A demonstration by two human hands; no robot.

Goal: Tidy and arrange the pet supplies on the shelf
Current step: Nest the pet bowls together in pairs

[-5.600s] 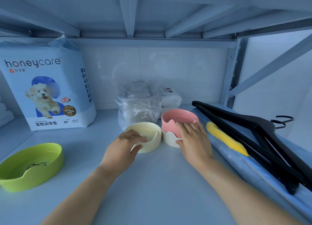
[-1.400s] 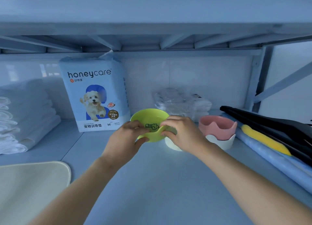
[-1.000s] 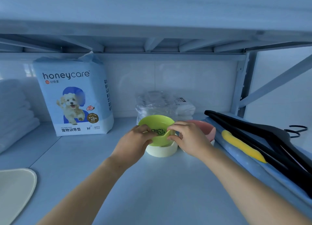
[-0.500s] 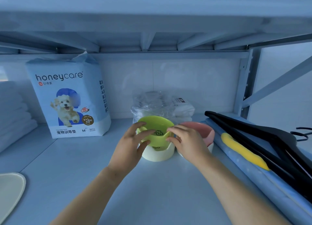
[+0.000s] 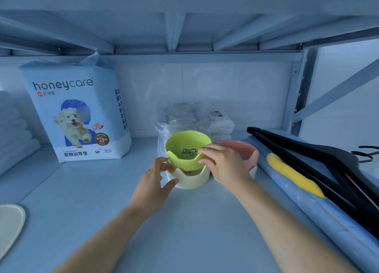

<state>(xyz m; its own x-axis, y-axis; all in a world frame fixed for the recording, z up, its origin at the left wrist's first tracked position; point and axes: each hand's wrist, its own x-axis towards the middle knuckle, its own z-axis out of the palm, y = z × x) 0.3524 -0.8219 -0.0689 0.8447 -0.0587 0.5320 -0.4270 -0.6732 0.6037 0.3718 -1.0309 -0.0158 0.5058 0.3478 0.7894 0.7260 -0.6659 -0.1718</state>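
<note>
Fingers [image 5: 208, 149] of the right hand [image 5: 225, 166] are pinching the front rim of the green bowl [image 5: 188, 147], thumb on the outside and fingertips hooked just over the edge. The left hand [image 5: 152, 182] is curled round the left side of the cream bowl [image 5: 189, 180], thumb pressed on its front wall and the other fingers up near the seam where the two bowls meet. So the green bowl is sitting nested inside the cream bowl, tipped a bit toward the camera, and you can see a little cartoon print on its inner wall. Just right of the cream bowl there's a pink bowl [image 5: 244, 151] stacked on a white bowl [image 5: 253, 171], mostly hidden behind the right hand. Right behind the cream bowl is a clear plastic-wrapped pack [image 5: 184, 116]. Back and to the left of the cream bowl stands the honeycare pad bag [image 5: 75, 112], upright. Well off to the right of the cream bowl, black hangers [image 5: 307, 155] and a yellow thing [image 5: 293, 174] lie on a blue roll [image 5: 303, 209]. It's all on a pale blue shelf [image 5: 184, 231].
</note>
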